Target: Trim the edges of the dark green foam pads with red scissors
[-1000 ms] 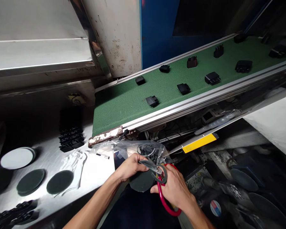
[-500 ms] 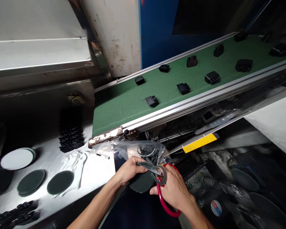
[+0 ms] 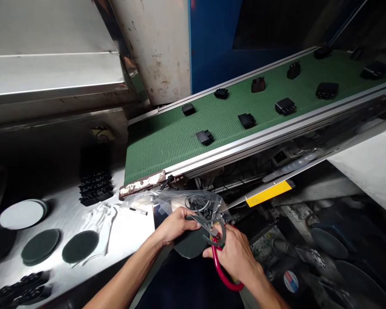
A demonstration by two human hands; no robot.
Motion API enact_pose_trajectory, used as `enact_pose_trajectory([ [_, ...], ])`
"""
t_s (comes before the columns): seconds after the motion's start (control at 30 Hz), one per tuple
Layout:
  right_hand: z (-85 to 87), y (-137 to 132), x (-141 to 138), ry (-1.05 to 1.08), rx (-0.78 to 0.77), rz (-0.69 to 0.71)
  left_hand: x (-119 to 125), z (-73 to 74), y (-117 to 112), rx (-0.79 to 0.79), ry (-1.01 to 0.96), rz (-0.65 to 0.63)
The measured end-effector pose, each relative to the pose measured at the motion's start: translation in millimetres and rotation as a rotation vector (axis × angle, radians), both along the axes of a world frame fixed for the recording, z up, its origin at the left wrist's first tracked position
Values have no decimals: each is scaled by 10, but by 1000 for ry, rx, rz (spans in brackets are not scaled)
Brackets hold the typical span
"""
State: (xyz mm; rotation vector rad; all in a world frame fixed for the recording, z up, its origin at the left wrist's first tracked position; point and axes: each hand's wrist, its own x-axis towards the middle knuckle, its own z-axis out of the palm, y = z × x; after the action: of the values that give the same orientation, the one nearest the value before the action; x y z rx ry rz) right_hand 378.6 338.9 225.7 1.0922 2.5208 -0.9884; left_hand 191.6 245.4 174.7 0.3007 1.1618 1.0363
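My left hand (image 3: 177, 224) pinches a grey curved strip (image 3: 224, 234) between thumb and fingers; it loops over toward the right. My right hand (image 3: 236, 253) grips scissors (image 3: 219, 272) with red handles, their blades at the grey strip and pointing toward my left fingers. Just under both hands is a round dark disc (image 3: 190, 245); whether a finger holds it I cannot tell. Behind them lies a clear plastic bag (image 3: 218, 201) with grey rings or strips inside.
A green conveyor belt (image 3: 157, 141) carries several black plug-like parts (image 3: 205, 137). On the metal table at left are dark round discs (image 3: 80, 246), a pale disc (image 3: 22, 213), stacked black parts (image 3: 96, 189), a white glove (image 3: 101, 219) and a pen (image 3: 138, 210). A yellow-marked edge (image 3: 270, 193) juts out at right.
The scissors have turned slightly and their blades have shifted right along the grey strip. My left hand has risen a little. The parts on the belt have crept slightly left.
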Motion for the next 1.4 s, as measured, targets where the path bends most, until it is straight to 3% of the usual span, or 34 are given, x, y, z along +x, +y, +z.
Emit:
enact_pose_trajectory([
  [0.6, -7, 21, -32, -3, 4, 4, -38, -32, 45, 0, 4, -27],
  [0.9, -47, -10, 3, 10, 0, -19, 81, -80, -86, -40, -138, 132],
  [1.2, -58, -20, 30, -10, -2, -26, -8, -14, 21, -10, -80, 24],
  [1.4, -17, 14, -18, -9, 9, 15, -30, -73, 24, 20, -67, -20],
])
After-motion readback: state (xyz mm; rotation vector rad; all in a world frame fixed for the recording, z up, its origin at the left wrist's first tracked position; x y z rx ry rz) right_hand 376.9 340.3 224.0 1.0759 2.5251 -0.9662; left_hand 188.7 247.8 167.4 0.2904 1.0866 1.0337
